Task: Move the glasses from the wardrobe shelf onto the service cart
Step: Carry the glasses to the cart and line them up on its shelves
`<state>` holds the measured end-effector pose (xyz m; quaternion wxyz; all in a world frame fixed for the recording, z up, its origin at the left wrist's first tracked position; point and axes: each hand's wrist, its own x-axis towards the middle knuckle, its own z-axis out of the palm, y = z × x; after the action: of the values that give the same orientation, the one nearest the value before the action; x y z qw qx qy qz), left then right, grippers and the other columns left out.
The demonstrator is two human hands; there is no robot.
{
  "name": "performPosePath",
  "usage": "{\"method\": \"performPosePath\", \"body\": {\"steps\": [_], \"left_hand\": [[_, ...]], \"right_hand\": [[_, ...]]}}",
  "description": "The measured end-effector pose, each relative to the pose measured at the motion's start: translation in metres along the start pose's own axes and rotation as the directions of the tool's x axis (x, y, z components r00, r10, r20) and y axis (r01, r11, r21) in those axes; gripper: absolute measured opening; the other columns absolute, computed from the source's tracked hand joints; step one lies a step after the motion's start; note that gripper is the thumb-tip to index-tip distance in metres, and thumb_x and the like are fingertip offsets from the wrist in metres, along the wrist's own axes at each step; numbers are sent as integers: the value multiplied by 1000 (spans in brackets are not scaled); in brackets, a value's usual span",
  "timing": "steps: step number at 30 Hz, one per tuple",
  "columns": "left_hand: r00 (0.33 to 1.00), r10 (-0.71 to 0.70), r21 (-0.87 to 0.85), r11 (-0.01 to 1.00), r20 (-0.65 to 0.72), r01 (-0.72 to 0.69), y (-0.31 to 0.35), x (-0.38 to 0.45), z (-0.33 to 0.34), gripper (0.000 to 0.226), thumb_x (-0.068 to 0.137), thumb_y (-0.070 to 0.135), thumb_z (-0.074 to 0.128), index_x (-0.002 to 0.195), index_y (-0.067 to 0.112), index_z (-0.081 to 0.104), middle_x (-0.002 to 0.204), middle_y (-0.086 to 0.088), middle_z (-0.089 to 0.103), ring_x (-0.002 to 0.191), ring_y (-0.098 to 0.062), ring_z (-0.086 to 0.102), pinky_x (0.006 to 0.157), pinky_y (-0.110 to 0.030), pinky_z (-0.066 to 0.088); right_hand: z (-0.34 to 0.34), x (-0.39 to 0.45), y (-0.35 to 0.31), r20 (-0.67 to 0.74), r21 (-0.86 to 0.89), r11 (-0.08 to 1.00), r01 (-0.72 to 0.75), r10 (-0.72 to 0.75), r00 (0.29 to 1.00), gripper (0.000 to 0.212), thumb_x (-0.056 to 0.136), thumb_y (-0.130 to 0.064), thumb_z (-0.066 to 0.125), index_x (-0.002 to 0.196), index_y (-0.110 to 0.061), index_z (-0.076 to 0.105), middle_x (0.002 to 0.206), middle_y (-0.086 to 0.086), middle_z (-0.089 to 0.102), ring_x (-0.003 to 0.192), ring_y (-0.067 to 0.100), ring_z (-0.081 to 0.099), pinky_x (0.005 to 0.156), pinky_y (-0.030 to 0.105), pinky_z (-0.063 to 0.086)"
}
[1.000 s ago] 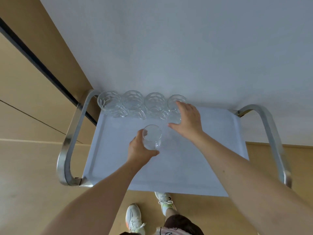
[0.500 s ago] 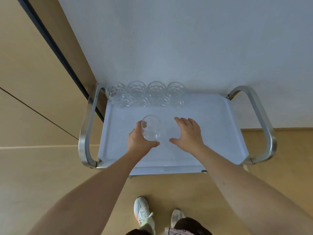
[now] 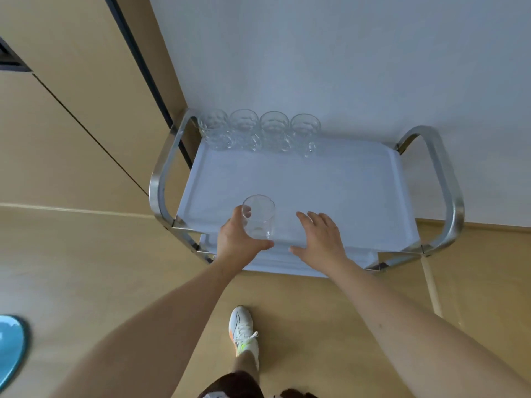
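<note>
Above near edge of service cart (image 3: 301,182): left hand (image 3: 238,239) grip clenched round plain glass (image 3: 258,216), upright. Just right of it, right hand (image 3: 319,239) released, fingers spread. Beyond grip, four patterned glasses (image 3: 258,130) in row at far edge.

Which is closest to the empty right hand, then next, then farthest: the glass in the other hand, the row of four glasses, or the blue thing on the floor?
From the right hand:
1. Held glass, just to its left, in the left hand.
2. Row of four glasses, at the cart's far edge.
3. Blue thing, on the floor far left.
</note>
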<state>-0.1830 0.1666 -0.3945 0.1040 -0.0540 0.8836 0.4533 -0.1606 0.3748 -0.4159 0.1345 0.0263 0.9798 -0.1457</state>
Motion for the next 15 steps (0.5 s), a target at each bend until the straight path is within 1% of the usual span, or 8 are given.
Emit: {"method": "performPosePath", "body": {"steps": [1, 3, 5, 6, 9, 11, 13, 15], "left_hand": [[1000, -3, 12, 1000, -10, 3, -2, -13, 3, 87, 56, 35, 95, 126, 36, 44, 120, 20, 55, 107, -6, 50, 72, -14, 35], [1000, -15, 21, 1000, -27, 16, -9, -34, 11, 86, 55, 35, 95, 124, 37, 44, 118, 20, 55, 104, -7, 50, 74, -17, 38], [999, -37, -1, 999, -27, 37, -16, -53, 21, 84, 55, 35, 95, 120, 40, 43, 114, 24, 55, 105, -9, 55, 82, -26, 48], [998, -53, -13, 999, -25, 53, -19, -62, 26, 83, 54, 36, 95, 118, 41, 43, 112, 26, 54, 108, -10, 57, 87, -30, 50], [995, -94, -53, 994, -24, 93, -34, -81, 44, 83, 51, 37, 96, 116, 42, 44, 114, 23, 56, 113, -12, 56, 95, -33, 48], [992, -123, -82, 989, -17, 121, -46, -90, 55, 83, 52, 36, 97, 117, 41, 45, 114, 24, 57, 111, -8, 57, 91, -26, 47], [987, -158, -94, 983, -3, 157, -63, -95, 66, 84, 52, 34, 97, 119, 38, 47, 113, 26, 57, 108, -4, 59, 82, -16, 43], [983, -186, -85, 979, 10, 186, -82, -98, 76, 85, 53, 33, 97, 122, 36, 48, 115, 25, 58, 106, -5, 59, 76, -11, 39]], "right_hand": [[5, -10, 3, 1, 10, 1000, 13, -13, 1000, 91, 89, -56, 66, 160, -24, 18, 166, 8, 22, 153, 32, 14, 125, 45, 14], [15, -29, 8, 6, 38, 999, 36, -36, 999, 92, 89, -57, 66, 160, -24, 19, 166, 7, 22, 153, 32, 14, 125, 44, 15], [26, -46, 14, 10, 106, 993, 44, -45, 999, 94, 87, -58, 69, 160, -24, 20, 165, 7, 23, 153, 32, 13, 124, 44, 16], [32, -54, 15, 19, 134, 990, 47, -50, 999, 96, 85, -59, 70, 160, -24, 22, 165, 6, 24, 152, 32, 14, 124, 44, 18], [53, -71, 22, 57, 158, 986, 47, -57, 997, 98, 81, -61, 74, 159, -23, 26, 162, 5, 30, 149, 31, 20, 121, 42, 23], [72, -80, 26, 72, 177, 984, 32, -45, 996, 98, 81, -60, 74, 159, -24, 26, 162, 4, 30, 149, 30, 20, 121, 43, 24], [92, -85, 31, 97, 181, 983, 16, -34, 995, 98, 82, -60, 74, 159, -23, 25, 162, 3, 30, 149, 30, 20, 121, 43, 24], [114, -85, 37, 103, 169, 986, 6, -24, 994, 97, 83, -60, 73, 159, -23, 26, 162, 2, 30, 149, 30, 20, 121, 43, 24]]}}
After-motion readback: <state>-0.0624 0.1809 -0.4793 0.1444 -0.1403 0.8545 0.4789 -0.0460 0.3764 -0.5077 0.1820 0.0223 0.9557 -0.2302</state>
